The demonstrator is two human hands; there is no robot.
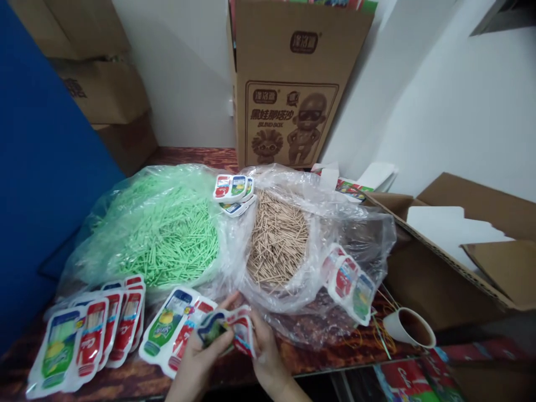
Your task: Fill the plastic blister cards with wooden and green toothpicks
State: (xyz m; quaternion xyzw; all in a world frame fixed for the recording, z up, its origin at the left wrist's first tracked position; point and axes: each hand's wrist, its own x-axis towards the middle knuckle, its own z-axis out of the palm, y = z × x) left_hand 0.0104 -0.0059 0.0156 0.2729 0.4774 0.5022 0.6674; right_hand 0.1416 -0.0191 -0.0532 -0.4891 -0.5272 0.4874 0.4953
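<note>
A person's two hands meet at the front of a dark red wooden table point(312, 353), both holding one small two-part packet point(243, 333), with a green panel beside a red one. The left hand point(204, 356) pinches the green side, thumb across its face; the right hand point(265, 341) grips the red side's outer edge. The packet is tilted and slightly blurred, so whether its pouches are parted or filled cannot be told.

Steady handling probably calls for a light grip near the rim, since the plastic looks thin and could buckle under a hard thumb. Holding it level would help guard against spilling anything inside.

Just behind lie a heap of green sticks point(178, 240) and a heap of brown sticks point(278, 240) in clear bags. Similar packets point(58, 349) fan out at left. A paper cup point(396, 326) of dark liquid stands at right, best given elbow room.
</note>
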